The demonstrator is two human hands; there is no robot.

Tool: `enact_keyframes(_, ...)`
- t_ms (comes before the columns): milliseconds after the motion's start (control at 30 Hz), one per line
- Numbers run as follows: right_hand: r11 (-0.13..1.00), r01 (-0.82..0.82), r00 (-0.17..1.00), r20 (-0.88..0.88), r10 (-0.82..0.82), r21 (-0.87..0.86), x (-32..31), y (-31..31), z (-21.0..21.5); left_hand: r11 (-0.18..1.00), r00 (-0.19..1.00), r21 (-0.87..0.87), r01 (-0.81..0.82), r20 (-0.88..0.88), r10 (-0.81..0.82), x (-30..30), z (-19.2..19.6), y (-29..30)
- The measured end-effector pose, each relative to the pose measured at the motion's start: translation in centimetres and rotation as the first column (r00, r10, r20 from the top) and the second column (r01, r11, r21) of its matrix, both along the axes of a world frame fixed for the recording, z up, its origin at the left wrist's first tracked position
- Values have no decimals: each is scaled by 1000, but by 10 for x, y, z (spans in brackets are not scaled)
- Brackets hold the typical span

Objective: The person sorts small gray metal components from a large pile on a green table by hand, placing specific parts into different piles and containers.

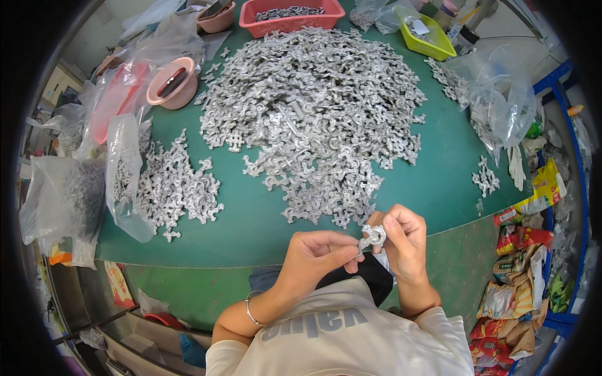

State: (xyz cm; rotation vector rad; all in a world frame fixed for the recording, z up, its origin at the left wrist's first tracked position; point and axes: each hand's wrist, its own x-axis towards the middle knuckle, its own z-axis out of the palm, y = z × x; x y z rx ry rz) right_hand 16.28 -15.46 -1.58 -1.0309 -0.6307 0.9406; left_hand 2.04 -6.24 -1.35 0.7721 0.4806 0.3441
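Note:
Close to my body, just past the near edge of the green table, I hold a small silver-grey cast metal part with a rounded, hooked outline. My left hand pinches its left side between thumb and fingers. On the other side, the thumb and fingers of my right hand are closed on the same part. Whether a second small piece sits in my left fingertips I cannot tell. Beyond my hands spreads a large heap of similar metal parts, its near tip lying almost at my fingers.
A smaller pile of metal parts lies at left beside clear plastic bags. A pink bowl holds a dark red-handled object. Far back stand a red basin and a yellow-green basket. A blue rack is at right.

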Motion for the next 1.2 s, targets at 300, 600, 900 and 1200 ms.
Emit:
enact_keyframes(300, 992, 83, 992, 91, -92, 93, -2, -4, 4, 995, 995, -3, 96, 25, -96, 4, 7, -5)
enact_keyframes(600, 985, 90, 985, 132, -110, 149, -3, -6, 7, 993, 993, 39, 110, 47, -112, 5, 10, -8)
enact_keyframes(900, 980, 124, 907, 382, -175, 154, -3, -7, 17, 989, 982, 75, 127, 132, -136, 12, 16, -12)
enact_keyframes(1200, 972, 103, 837, 510, -199, 211, 2, -6, 22, 984, 981, 124, 131, 128, -147, 16, 21, -12)
